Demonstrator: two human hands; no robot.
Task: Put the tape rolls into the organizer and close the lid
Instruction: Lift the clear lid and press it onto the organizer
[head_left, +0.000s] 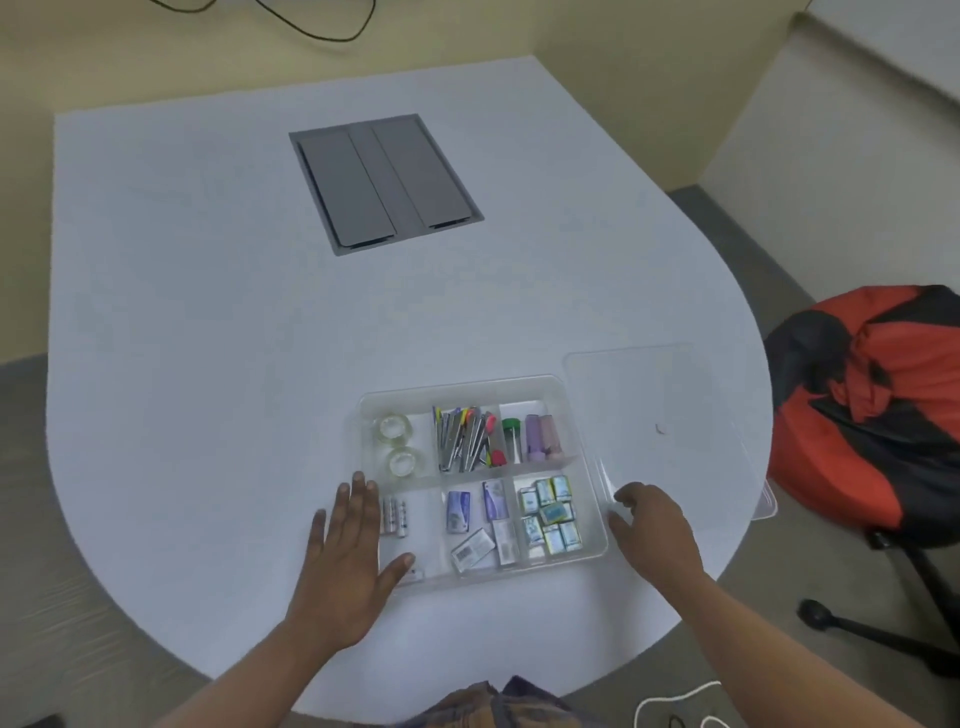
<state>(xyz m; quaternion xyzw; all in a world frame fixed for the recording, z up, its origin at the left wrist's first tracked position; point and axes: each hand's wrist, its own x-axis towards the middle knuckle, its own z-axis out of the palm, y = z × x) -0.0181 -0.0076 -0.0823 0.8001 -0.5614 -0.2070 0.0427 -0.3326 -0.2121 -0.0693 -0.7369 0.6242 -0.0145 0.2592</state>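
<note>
Lower centre of frame: organizer (597, 550), lid off.
Tape rolls (396, 443): both in its upper-left compartment, so I count that part done.
Lid (649, 415): flat on table (208, 312), just right of organizer; not yet closed.
Left hand (349, 553): open, flat, at organizer's left edge.
Right hand (655, 525): fingers curled at lid's near corner; I can't tell if gripping.

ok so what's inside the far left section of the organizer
Two clear tape rolls lie flat in that section of the organizer, one behind the other. Nothing else shows there, and nothing covers them; the lid is off, lying to the right.
</note>
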